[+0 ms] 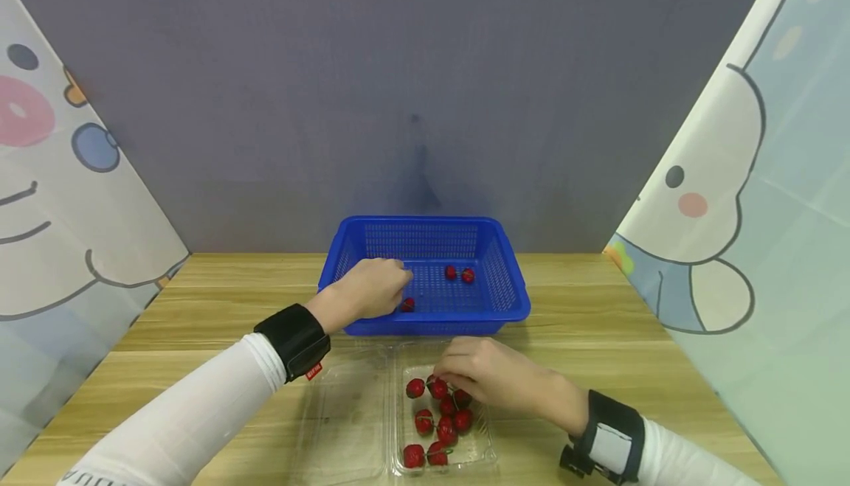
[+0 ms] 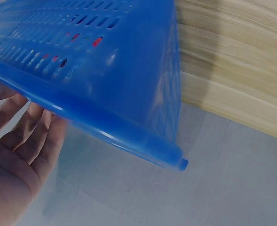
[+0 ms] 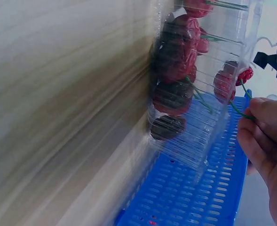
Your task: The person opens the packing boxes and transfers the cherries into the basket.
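Observation:
My right hand (image 1: 488, 372) is over the right half of an open clear plastic clamshell box (image 1: 488, 450). Its thumb and forefinger pinch the green stems of a pair of red cherries (image 3: 224, 85), seen hanging beside the box wall in the right wrist view. Several more cherries (image 1: 446, 431) lie in the box. My left hand (image 1: 375, 287) reaches over the left side of a blue plastic basket (image 1: 438, 318), fingers bent. One cherry (image 1: 408, 304) shows just below its fingers. In the left wrist view the basket rim hides the fingertips, and I cannot tell whether they hold a stem.
Two cherries (image 1: 460, 274) lie toward the back right of the basket floor. The box's flat lid (image 1: 348, 416) spreads to the left on the wooden table (image 1: 232, 309). Behind the basket rises a grey wall (image 1: 425, 102), with cartoon-printed panels (image 1: 717, 176) at both sides.

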A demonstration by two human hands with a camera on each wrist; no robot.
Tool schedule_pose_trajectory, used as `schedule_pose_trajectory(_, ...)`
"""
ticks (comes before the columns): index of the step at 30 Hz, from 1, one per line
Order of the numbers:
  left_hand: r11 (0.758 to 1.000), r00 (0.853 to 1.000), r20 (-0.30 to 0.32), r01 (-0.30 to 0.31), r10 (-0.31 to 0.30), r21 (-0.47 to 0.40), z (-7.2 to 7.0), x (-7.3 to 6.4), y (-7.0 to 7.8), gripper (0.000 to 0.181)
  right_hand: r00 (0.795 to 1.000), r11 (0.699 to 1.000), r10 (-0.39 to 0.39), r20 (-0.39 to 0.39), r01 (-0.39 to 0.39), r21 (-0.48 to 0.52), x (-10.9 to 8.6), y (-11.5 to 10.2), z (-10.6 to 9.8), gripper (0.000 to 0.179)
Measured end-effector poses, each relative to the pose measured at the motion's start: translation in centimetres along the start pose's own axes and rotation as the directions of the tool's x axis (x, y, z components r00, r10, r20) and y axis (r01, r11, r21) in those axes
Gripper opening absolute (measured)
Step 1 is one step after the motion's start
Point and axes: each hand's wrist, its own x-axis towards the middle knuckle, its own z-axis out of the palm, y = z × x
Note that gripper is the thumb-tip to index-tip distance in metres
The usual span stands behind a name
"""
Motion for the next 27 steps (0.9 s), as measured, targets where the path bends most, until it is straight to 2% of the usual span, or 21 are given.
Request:
schedule_pose_trajectory(9,0.999,0.997,-0.058,-0.048,0.048,0.005,0.1,-0.7,0.7,0.008,0.997,0.997,0.049,-0.051,-0.046,0.064,0.4,-0.1,-1.1,0.017)
schedule_pose_trajectory(15,0.996,0.988,-0.125,-0.085,0.09,0.039,0.3,-1.1,0.8,0.011,0.995,1.0,-0.009,-0.1,0.011,0.029,0.6,0.3,-1.7,0.018)
schedule_pose_trajectory(20,0.993,0.976,-0.187,-0.108,0.114,0.039,0.6,-1.3,0.7,0.015,0.985,0.999,-0.05,-0.168,0.049,-0.005,0.9,0.5,-2.3,0.023)
schedule_pose_trajectory(24,0.99,0.961,-0.238,-0.132,0.138,0.041,1.0,-1.5,0.7,0.018,0.976,0.998,-0.053,-0.211,0.048,-0.028,1.2,0.8,-2.9,0.025)
schedule_pose_trajectory(27,0.989,0.953,-0.266,-0.136,0.145,0.053,1.2,-1.7,0.8,0.018,0.969,0.999,-0.037,-0.244,0.028,-0.042,1.3,1.2,-3.5,0.017)
